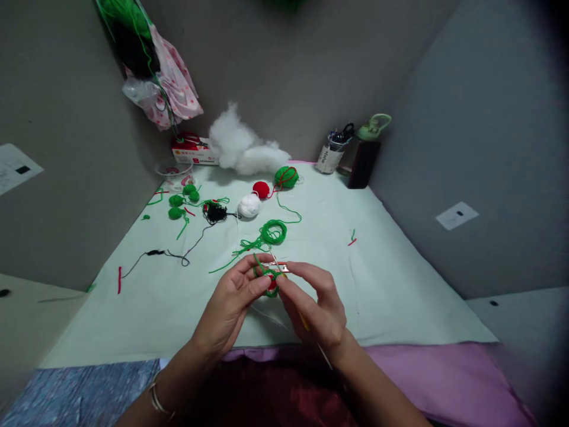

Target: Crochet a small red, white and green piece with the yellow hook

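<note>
My left hand (231,299) pinches a small crocheted piece (271,286) in green with a red middle, held above the front of the table. Green yarn runs over the fingers of that hand. My right hand (320,305) closes around a crochet hook (304,321) with a yellow handle, its thin metal tip up by the piece. Just beyond the fingertips shows a small red and silver item (282,267), partly covered and too small to name. A coil of green yarn (274,232) lies on the table past my hands.
Farther back are a white yarn ball (249,206), a red ball (261,190), a green ball (286,177) and white stuffing (244,148). Small green crocheted pieces (176,201) and tangled black yarn (216,213) lie left. A pen cup (329,155) and dark bottle (364,163) stand right.
</note>
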Motion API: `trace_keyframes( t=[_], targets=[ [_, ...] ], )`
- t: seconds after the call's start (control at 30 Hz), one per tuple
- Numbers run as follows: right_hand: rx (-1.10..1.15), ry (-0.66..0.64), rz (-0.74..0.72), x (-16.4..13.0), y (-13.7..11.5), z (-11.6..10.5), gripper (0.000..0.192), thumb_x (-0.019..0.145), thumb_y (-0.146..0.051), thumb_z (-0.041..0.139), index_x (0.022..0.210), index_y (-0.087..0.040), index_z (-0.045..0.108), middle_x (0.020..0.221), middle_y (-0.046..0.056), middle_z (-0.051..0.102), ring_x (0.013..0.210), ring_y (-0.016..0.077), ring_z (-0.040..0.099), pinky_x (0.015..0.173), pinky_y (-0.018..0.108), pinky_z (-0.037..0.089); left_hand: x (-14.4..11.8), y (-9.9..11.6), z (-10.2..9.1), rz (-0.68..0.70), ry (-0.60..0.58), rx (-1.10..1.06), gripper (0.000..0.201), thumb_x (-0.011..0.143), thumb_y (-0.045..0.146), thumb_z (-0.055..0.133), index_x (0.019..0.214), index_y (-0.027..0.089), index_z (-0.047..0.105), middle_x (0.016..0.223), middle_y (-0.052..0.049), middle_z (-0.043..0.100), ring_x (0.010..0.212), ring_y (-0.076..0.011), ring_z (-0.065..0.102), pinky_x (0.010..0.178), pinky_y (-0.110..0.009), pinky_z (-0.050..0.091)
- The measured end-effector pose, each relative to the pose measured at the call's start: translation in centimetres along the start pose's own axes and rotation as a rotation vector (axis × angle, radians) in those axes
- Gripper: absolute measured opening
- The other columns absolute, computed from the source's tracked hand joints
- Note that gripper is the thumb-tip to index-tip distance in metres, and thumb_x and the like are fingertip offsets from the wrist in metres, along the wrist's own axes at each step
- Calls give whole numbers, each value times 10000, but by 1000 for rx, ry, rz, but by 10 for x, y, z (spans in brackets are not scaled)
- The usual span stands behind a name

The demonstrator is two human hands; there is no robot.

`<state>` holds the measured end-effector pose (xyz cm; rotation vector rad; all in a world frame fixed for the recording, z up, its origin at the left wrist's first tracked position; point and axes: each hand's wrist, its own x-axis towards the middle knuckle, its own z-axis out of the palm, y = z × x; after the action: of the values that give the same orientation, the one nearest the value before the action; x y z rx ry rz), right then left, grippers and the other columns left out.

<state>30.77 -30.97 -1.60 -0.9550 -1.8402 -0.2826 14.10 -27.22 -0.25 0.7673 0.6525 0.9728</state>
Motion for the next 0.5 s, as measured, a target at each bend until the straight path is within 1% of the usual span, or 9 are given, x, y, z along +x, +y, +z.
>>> trace_keyframes(
  t=[0.07,0.13,0.23,0.3,0.4,0.47,0.5],
  targets=[
    [25,-13,55,0,-1,1,496,946,-49,624,1397,-256,644,1124,115,732,1069,235,721,883,393,643,0,-1,0,13,4,23,292,841,256,843,1120,215,767,1004,-38,751,948,-154,666,885,-236,509],
    [81,-22,93,0,-1,2,495,957,-46,612,1394,-275,650,1054,95,736,995,214,720,854,376,633,0,-1,-1,25,-12,37,300,825,267,860,1109,219,777,1006,-45,752,983,-174,673,902,-252,516],
    [230,-5,193,-1,-3,5,489,969,-53,611,1377,-318,669,1017,72,735,942,197,709,802,350,619,1,-2,-1,58,-17,68,242,833,265,855,1064,226,794,1006,-40,744,991,-173,670,894,-243,518],
    [374,14,348,-2,-4,8,419,974,-68,614,1281,-328,731,1017,62,731,956,192,712,806,337,612,1,-4,-1,67,-5,78,169,849,257,840,1007,221,795,977,-26,730,916,-147,655,843,-225,520],
    [586,59,633,0,-6,12,263,946,-112,676,1063,-311,802,982,40,745,959,186,719,829,314,603,2,-10,0,72,14,62,114,853,251,833,946,214,778,927,-7,703,833,-126,634,783,-216,522],
    [718,76,786,2,-5,14,186,888,-142,752,982,-295,802,952,22,740,916,178,720,799,291,608,2,-13,1,80,20,64,125,859,255,829,965,226,769,933,3,698,832,-124,641,801,-222,524],
    [772,77,835,3,-4,15,169,858,-153,781,963,-284,796,945,17,732,898,174,719,779,279,612,2,-12,0,84,15,78,136,868,262,821,989,235,767,949,4,701,841,-126,649,819,-228,525]
  ],
)
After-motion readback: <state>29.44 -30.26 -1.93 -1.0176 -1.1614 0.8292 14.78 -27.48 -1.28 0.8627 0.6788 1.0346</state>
